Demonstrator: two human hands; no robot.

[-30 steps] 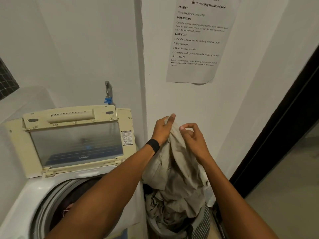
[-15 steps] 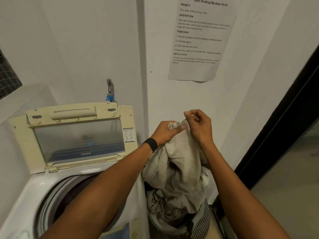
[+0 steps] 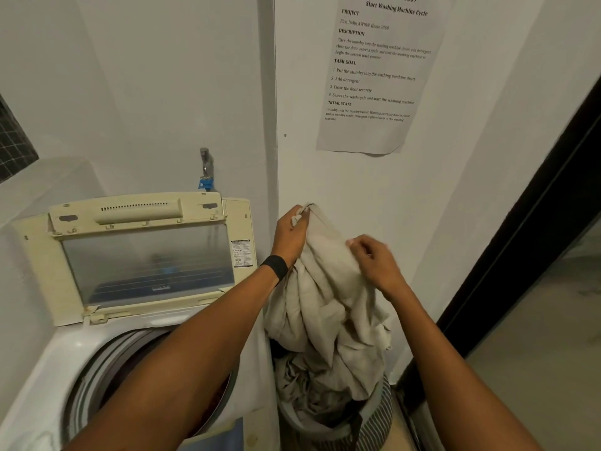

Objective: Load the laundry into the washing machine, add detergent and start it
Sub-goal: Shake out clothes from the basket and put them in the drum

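Beside the washing machine (image 3: pixel 42 369), the striped basket (image 3: pixel 377 428) is heaped with beige cloth (image 3: pixel 325 307), and the left hand (image 3: pixel 292 234) grips its top edge high while the right hand (image 3: pixel 374 263) pinches a fold lower down. Lid (image 3: pixel 146 262) stands open, drum rim (image 3: pixel 94 379) partly hidden behind the left forearm (image 3: pixel 195 353).

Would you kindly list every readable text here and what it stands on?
On the paper sheet:
"ID: 3569"
"Start Washing Machine Cycle"
"PROJECT"
"DESCRIPTION"
"TASK GOAL"
"1 Put the laundry into the washing machine drum"
"2 Add detergent"
"3 Close the door securely"
"4 Select the wash cycle and start the washing machine"
"INITIAL STATE"
Sheet's smaller print and lid sticker: too small.
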